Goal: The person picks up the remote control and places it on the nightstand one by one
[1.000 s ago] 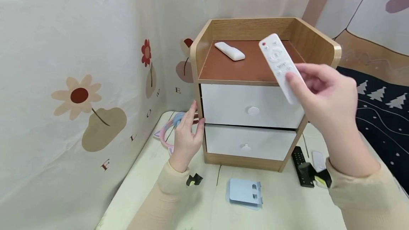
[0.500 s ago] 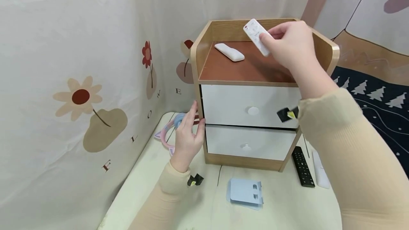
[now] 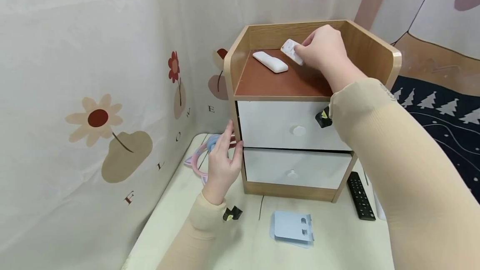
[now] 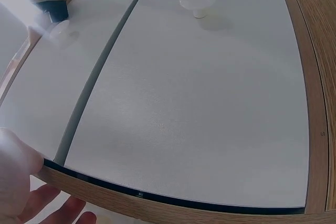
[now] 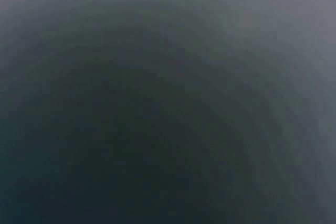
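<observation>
A small wooden cabinet [image 3: 292,192] with two white drawers stands against the curtain. On its brown top lies a white remote control [image 3: 271,62] with its smooth side up. My right hand [image 3: 324,49] pinches another white remote control [image 3: 291,52] above the right of that top; part of it is hidden by the fingers. Whether it touches the top I cannot tell. My left hand [image 3: 225,163] rests on the cabinet's left side, fingers extended along the side panel and thumb at the front edge. In the left wrist view, fingers [image 4: 63,212] show beyond the wooden edge [image 4: 105,196].
A black remote control [image 3: 361,196] lies right of the cabinet, beside a white object mostly behind my sleeve. A light blue plate-like piece [image 3: 292,225] lies in front. A pink cat-ear headband [image 3: 196,159] lies at the left. The right wrist view is dark and blurred.
My right hand has moved left and back with the white remote control, from in front of the cabinet to over its top. My left hand stays on the cabinet's side.
</observation>
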Action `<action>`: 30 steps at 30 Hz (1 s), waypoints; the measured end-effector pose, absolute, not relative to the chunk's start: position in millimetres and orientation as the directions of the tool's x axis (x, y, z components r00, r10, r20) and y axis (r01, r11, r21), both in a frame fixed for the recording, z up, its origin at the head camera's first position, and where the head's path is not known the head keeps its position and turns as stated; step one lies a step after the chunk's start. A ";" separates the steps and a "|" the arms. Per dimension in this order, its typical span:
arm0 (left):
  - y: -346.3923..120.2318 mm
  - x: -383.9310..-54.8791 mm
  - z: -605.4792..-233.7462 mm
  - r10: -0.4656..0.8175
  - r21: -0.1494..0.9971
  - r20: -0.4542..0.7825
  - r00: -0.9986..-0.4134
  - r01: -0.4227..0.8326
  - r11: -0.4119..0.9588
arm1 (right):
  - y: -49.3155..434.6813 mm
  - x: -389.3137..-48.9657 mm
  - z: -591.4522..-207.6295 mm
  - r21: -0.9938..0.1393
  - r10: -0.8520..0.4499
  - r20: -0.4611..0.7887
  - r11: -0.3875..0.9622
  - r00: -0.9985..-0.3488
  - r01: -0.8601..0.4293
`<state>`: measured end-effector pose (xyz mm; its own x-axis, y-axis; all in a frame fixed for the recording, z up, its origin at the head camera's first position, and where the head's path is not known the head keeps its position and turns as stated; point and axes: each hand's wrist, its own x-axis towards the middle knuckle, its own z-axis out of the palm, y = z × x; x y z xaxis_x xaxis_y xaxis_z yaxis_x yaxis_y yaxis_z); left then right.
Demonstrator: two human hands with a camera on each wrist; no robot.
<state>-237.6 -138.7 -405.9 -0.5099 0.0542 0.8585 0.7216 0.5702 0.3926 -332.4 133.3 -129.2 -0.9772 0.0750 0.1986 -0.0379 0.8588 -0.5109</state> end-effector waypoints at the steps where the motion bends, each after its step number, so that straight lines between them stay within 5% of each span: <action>1: -138.3 -237.7 -405.3 0.055 0.391 0.860 -0.507 0.725 0.568 | 133.5 -333.1 -131.1 -0.509 0.071 0.200 0.860 -0.977 -0.041; 30: -137.6 -240.1 -403.0 0.061 0.383 0.866 -0.497 0.737 0.557 | 129.5 -339.2 -145.7 -0.468 0.040 0.163 0.883 -0.986 -0.042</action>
